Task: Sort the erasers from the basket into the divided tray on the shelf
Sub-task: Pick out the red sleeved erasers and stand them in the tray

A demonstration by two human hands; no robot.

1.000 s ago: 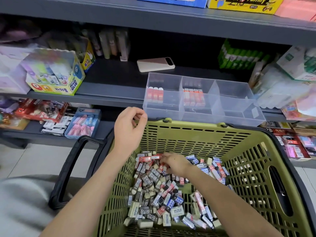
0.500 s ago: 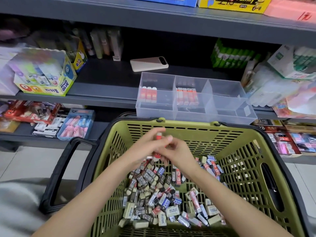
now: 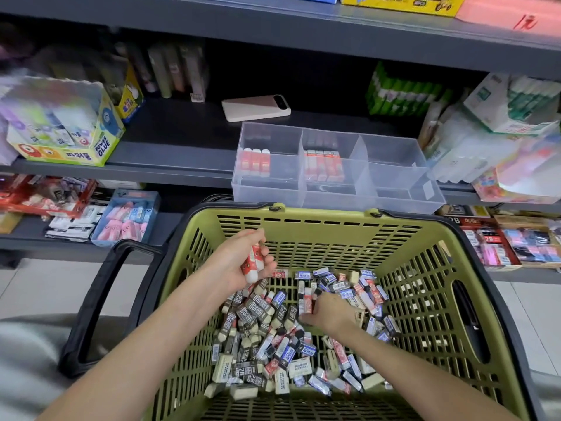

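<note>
Some red erasers (image 3: 253,263) sit squeezed in my left hand (image 3: 239,262) now, my right hand (image 3: 330,312) back pinching another eraser (image 3: 306,302) for the tray (image 3: 334,197).

The left hand (image 3: 239,262) is held up, fingers curled round red-and-white erasers (image 3: 253,264); the right hand (image 3: 331,311) is held low, fingers bent.

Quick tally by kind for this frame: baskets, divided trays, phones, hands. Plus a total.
Basket: 1
Tray: 1
Phone: 1
Hands: 2, the left hand holding erasers and the right hand in the pile
Total: 5
</note>
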